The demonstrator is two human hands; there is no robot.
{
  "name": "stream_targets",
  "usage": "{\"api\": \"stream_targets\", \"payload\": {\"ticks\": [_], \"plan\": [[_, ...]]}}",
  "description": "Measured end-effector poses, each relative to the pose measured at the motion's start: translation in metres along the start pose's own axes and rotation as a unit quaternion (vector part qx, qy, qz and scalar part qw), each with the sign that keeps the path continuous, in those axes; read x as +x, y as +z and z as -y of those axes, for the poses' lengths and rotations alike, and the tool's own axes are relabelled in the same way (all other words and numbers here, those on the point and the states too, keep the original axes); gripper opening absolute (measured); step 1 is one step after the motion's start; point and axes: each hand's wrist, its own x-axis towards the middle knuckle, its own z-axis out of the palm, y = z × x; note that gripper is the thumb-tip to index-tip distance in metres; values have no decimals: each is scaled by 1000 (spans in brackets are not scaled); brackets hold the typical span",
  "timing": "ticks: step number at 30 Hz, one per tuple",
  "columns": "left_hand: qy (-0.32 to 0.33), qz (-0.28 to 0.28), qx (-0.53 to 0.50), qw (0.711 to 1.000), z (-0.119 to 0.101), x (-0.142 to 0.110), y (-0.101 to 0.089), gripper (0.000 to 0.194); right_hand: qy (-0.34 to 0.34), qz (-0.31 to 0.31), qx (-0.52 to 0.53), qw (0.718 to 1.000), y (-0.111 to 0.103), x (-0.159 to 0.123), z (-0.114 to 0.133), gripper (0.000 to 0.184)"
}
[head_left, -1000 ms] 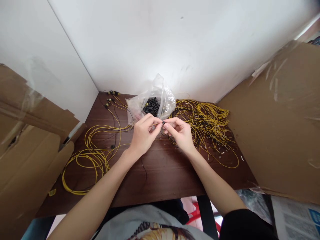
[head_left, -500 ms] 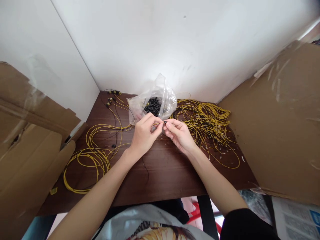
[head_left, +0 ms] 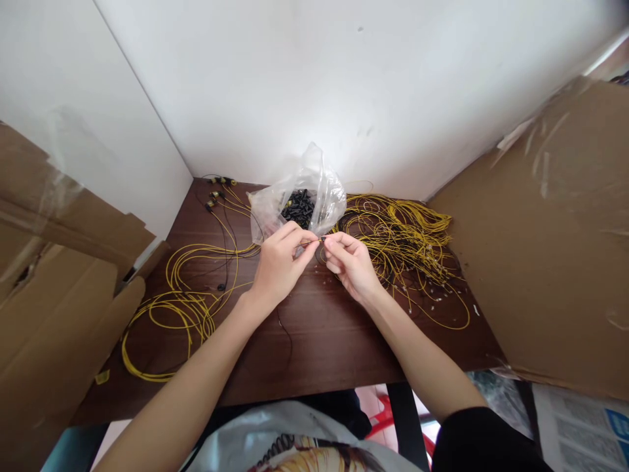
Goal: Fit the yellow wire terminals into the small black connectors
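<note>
Both hands meet over the middle of the dark brown table. My left hand [head_left: 287, 259] pinches a thin wire [head_left: 305, 244] between thumb and fingertips. Opposite it, my right hand [head_left: 352, 263] is closed on a small black piece [head_left: 323, 239], which sits at the wire's end between the fingertips; its exact kind is too small to make out. Just behind the hands, an open clear plastic bag [head_left: 330, 196] holds many small black pieces [head_left: 299, 208] like those pinched here.
Yellow wires [head_left: 189, 308] lie in loops at the left, some with black ends [head_left: 216, 195]. A tangled heap of yellow wires [head_left: 407, 229] is at the right, with small white scraps nearby. Cardboard sheets [head_left: 550, 249] flank the table [head_left: 334, 341]; a white wall [head_left: 304, 78] stands behind.
Both hands stay almost in place at the same joint. The fingertips have shifted slightly, with a little more of the piece showing between them. The whole view has drifted a little.
</note>
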Motion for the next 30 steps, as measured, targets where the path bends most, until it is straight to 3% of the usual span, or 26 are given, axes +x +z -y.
{"api": "stream_targets", "payload": {"ticks": [22,25,30], "plan": [[-9,29,-40,999,1,0,0,11,-28,-17,-35,999,0,1,-7,24],[9,46,-61,997,3,-1,0,16,-44,-9,-75,996,-4,2,-7,23],[-13,17,-66,998,6,0,0,13,-77,-6,-195,978,-14,4,6,22]]}}
